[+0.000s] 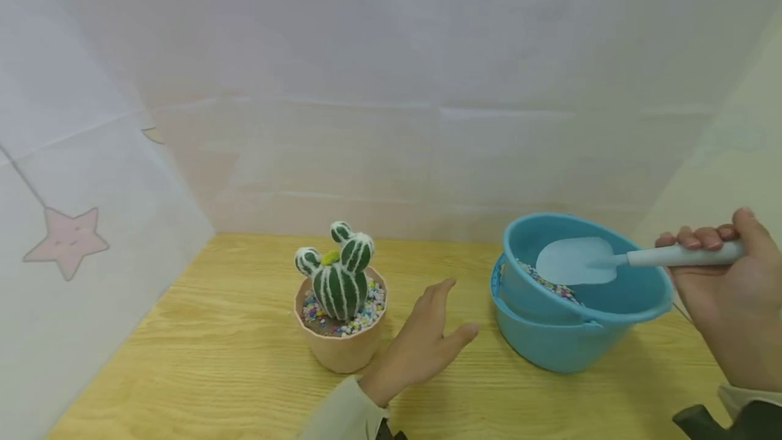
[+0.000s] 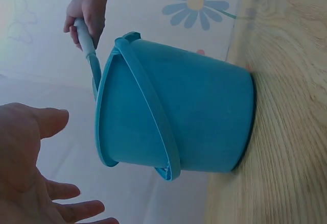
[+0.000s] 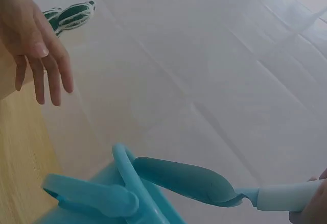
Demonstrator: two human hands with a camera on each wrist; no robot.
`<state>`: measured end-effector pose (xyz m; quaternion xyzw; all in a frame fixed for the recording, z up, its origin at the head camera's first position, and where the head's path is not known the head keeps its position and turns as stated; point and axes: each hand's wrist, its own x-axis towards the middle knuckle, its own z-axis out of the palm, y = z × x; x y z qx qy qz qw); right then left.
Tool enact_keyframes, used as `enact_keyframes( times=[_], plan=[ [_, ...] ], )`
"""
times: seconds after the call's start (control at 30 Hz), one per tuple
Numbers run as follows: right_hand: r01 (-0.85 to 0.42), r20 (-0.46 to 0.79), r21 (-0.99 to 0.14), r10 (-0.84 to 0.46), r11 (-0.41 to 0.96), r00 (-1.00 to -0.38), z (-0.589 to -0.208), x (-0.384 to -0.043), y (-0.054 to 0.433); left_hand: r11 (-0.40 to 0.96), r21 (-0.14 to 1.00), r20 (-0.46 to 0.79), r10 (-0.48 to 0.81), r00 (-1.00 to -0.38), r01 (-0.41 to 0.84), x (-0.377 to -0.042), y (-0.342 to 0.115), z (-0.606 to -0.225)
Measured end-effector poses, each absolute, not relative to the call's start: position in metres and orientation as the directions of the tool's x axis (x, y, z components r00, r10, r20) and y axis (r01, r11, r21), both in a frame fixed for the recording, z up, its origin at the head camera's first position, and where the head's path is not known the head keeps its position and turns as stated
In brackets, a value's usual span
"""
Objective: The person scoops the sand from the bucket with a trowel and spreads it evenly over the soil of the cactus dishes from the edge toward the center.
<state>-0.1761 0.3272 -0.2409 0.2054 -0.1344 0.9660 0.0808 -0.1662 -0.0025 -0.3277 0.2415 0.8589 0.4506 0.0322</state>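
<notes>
My right hand (image 1: 727, 270) grips the pale handle of a light blue shovel (image 1: 577, 260). The shovel's blade lies over the mouth of a blue bucket (image 1: 611, 290), level with its rim, and colourful small pebbles (image 1: 546, 284) show inside the bucket below the blade. In the left wrist view the bucket's handle (image 2: 153, 106) hangs down across its side. My left hand (image 1: 421, 338) is held with fingers extended and nothing in it, between the bucket and a potted cactus (image 1: 339, 284). The cactus stands in a peach pot (image 1: 342, 352) with pebbles around its base.
All of this stands on a wood-grain table (image 1: 214, 345). A pale sheet (image 1: 391, 100) with printed drawings, among them a pink star (image 1: 66, 242), rises behind the table and along its left side.
</notes>
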Motion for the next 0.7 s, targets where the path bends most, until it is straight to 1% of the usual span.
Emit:
enact_keyframes(
  times=[0.13, 0.23, 0.37, 0.43, 0.5, 0.6, 0.67, 0.7],
  plan=[
    [-0.229, 0.448, -0.301, 0.075, -0.926, -0.891, -0.242, -0.183, 0.335, 0.428, 0.804, 0.187, 0.477, -0.859, 0.412, -0.179, 0.014, -0.324],
    [-0.290, 0.462, -0.391, 0.087, -0.874, -0.882, -0.245, -0.192, 0.339, 0.397, 0.820, 0.197, 0.479, -0.855, 0.411, -0.190, 0.025, -0.322],
    [-0.364, 0.361, -0.545, 0.181, -0.756, -0.915, -0.249, -0.203, 0.344, 0.366, 0.841, 0.195, 0.481, -0.855, 0.398, -0.204, 0.037, -0.321],
    [-0.351, 0.297, -0.609, 0.206, -0.712, -0.933, -0.251, -0.207, 0.347, 0.355, 0.850, 0.191, 0.480, -0.856, 0.389, -0.210, 0.042, -0.320],
    [-0.330, 0.255, -0.649, 0.212, -0.685, -0.943, -0.252, -0.209, 0.349, 0.345, 0.859, 0.189, 0.474, -0.860, 0.379, -0.215, 0.046, -0.319],
    [-0.312, 0.242, -0.707, 0.196, -0.634, -0.950, -0.253, -0.212, 0.351, 0.337, 0.861, 0.199, 0.469, -0.860, 0.382, -0.221, 0.052, -0.317],
    [-0.328, 0.264, -0.773, 0.194, -0.543, -0.945, -0.254, -0.214, 0.351, 0.331, 0.860, 0.206, 0.471, -0.858, 0.388, -0.223, 0.056, -0.316],
    [-0.334, 0.264, -0.815, 0.210, -0.473, -0.941, -0.253, -0.216, 0.350, 0.332, 0.856, 0.211, 0.473, -0.856, 0.395, -0.224, 0.058, -0.315]
  ],
)
